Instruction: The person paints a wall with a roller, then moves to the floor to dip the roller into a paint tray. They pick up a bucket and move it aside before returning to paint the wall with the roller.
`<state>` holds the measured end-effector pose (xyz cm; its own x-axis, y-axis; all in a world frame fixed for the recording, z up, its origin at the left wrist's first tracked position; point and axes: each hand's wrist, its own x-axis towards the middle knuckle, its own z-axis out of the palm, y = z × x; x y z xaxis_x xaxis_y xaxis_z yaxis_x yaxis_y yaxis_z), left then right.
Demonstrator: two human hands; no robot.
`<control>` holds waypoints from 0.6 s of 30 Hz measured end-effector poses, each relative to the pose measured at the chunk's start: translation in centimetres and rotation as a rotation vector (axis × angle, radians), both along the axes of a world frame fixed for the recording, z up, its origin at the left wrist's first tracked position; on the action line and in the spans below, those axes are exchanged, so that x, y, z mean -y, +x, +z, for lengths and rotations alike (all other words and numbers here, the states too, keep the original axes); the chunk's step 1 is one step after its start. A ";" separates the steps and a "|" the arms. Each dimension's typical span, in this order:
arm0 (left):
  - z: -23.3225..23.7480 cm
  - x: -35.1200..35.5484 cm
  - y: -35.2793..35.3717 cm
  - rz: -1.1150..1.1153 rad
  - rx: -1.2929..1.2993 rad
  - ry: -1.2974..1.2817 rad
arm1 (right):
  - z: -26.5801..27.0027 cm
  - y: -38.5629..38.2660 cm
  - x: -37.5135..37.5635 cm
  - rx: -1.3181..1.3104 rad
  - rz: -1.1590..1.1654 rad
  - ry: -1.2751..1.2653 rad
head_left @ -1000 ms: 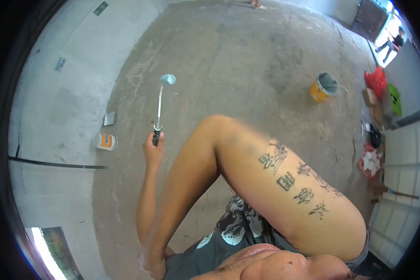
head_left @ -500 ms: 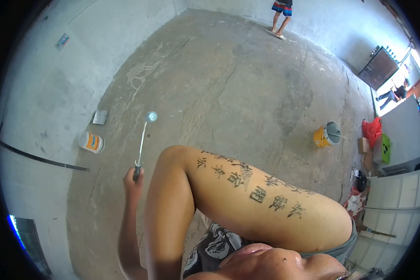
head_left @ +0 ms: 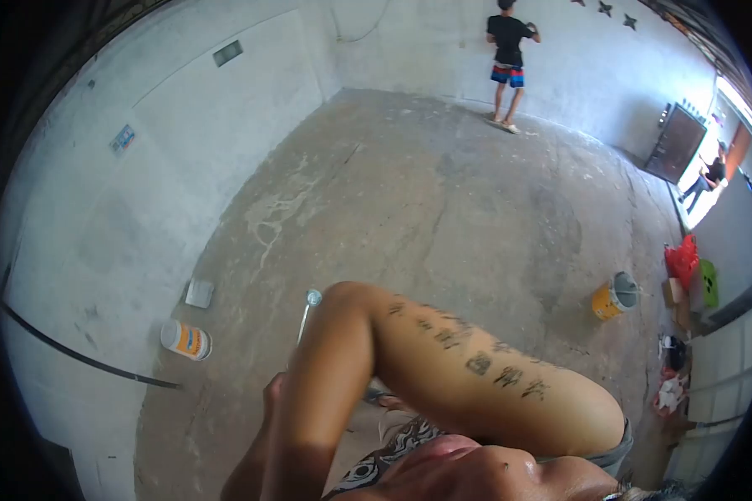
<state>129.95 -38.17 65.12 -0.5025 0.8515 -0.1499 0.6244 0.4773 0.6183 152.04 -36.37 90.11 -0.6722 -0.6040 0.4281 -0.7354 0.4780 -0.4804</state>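
Note:
My left hand [head_left: 273,394] is closed around a long tool with a thin pale rod [head_left: 302,324] and a small round bluish end. Part of the hand and the tool's dark handle are hidden behind my raised right arm [head_left: 330,359]. That arm carries dark lettering tattoos and is bent sharply, its elbow pointing forward across the view. Its forearm runs down past the bottom edge, so my right hand is out of view. Left of the tool stand a white bucket with an orange label [head_left: 186,341] and a small pale square object [head_left: 199,293] on the floor.
A yellow bucket [head_left: 615,297] stands on the concrete floor [head_left: 443,192] at right. Beyond it are a red bag [head_left: 682,260], a green box [head_left: 708,284] and a cardboard box. One person [head_left: 508,67] faces the far wall; another [head_left: 708,177] is by the doorway.
My view has tilted upward, showing more of the far wall and the person there. The left hand and tool now sit lower and further right, partly behind my right arm.

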 end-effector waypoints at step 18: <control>14.4 -21.2 -22.8 -0.126 0.232 0.595 | 0.7 -22.6 -14.5 0.009 0.257 -0.444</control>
